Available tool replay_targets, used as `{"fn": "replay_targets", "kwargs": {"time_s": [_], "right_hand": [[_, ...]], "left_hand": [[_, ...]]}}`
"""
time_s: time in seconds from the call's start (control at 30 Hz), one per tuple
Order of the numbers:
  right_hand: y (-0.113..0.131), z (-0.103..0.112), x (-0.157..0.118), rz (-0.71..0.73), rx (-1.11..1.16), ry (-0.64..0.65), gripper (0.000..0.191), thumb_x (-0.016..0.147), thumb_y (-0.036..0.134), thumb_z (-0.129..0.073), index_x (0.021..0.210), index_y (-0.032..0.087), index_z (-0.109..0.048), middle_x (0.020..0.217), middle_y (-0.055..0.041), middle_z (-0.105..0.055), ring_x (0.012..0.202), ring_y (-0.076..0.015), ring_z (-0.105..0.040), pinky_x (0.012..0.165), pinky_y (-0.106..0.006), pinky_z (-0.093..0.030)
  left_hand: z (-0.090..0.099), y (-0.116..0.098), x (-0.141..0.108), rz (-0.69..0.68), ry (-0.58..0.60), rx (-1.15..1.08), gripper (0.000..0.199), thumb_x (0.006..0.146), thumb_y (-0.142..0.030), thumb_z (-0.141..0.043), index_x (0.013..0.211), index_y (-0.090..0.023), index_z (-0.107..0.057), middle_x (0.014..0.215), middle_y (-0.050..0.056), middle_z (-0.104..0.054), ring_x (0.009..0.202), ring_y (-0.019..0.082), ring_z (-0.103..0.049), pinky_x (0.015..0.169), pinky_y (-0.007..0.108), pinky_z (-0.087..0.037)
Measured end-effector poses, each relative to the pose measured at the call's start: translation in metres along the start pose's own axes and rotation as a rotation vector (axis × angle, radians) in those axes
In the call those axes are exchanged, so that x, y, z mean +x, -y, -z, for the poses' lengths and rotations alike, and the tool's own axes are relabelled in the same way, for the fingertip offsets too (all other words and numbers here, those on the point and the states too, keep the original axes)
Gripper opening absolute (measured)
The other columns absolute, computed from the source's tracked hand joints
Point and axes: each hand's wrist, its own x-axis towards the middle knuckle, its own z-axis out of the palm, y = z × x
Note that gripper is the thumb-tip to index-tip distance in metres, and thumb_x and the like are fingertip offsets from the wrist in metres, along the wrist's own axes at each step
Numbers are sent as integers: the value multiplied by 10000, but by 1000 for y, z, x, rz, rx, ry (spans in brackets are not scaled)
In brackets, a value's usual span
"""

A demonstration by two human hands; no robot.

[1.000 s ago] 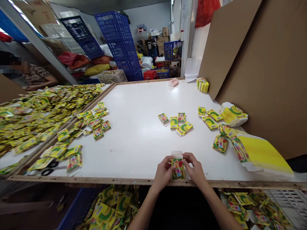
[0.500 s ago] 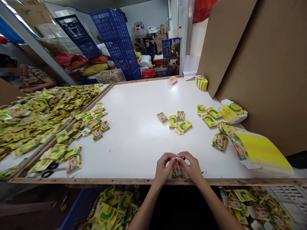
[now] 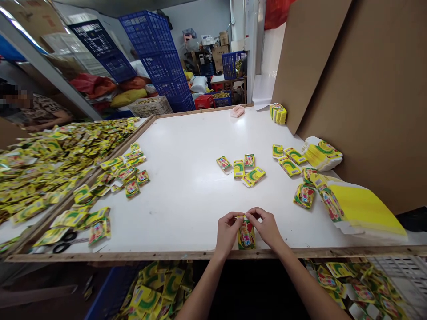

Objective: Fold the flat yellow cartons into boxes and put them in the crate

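Observation:
A small printed carton (image 3: 246,234), green, yellow and red, lies on the white tabletop (image 3: 187,186) close to its front edge. My left hand (image 3: 229,229) pinches the carton's far end from the left, thumb and fingers pressed together. From the right, my right hand (image 3: 263,226) grips the same end, its fingertips beside those of the left. The fingers hide part of the carton's top edge. Beyond my hands lie several loose cartons, among them a yellow one (image 3: 254,177).
Stacks of flat yellow cartons (image 3: 367,204) lean at the right by a cardboard sheet (image 3: 367,102). Black-handled scissors (image 3: 65,242) lie front left near scattered cartons. A wooden strip (image 3: 100,166) separates a large carton heap (image 3: 66,151). A person (image 3: 50,109) sits far left.
My fingertips have shifted slightly along the carton's far end, and more of its printed face shows. The whole view has moved a little; the loose cartons lie as before.

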Motion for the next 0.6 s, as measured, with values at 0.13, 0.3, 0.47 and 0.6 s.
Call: {"fn": "replay_targets", "kwargs": {"time_s": [0.13, 0.3, 0.47, 0.6], "right_hand": [[-4, 2, -6, 49, 9, 22, 228, 852, 397, -573, 774, 208, -674, 753, -30, -664, 706, -177, -583, 654, -293, -475], [-11, 2, -14, 134, 29, 42, 202, 867, 376, -573, 819, 220, -692, 855, -51, -675, 804, -197, -601, 677, -306, -463], [-4, 4, -2, 190, -43, 111, 260, 880, 354, -559, 680, 208, -639, 754, -29, -654, 726, -174, -586, 677, -295, -457], [-11, 6, 36, 241, -369, 147, 176, 905, 276, -498, 890, 214, -662, 936, -41, -677, 841, -174, -611, 758, -293, -478]], "left_hand": [[5, 4, -4, -17, 37, -1, 219, 739, -331, -700, 839, -138, -725, 804, 64, -725, 765, 184, -642, 732, 290, -507], [13, 11, -12, -34, 101, 39, 246, 750, -317, -697, 939, -160, -721, 938, 87, -731, 862, 212, -651, 797, 323, -516], [8, 9, -15, -99, 47, 106, 206, 756, -319, -685, 875, -157, -729, 852, 79, -728, 818, 211, -653, 756, 313, -524], [26, -7, -25, -123, -99, 119, 242, 760, -368, -670, 877, -159, -706, 847, 64, -720, 805, 202, -658, 736, 293, -531]]}}
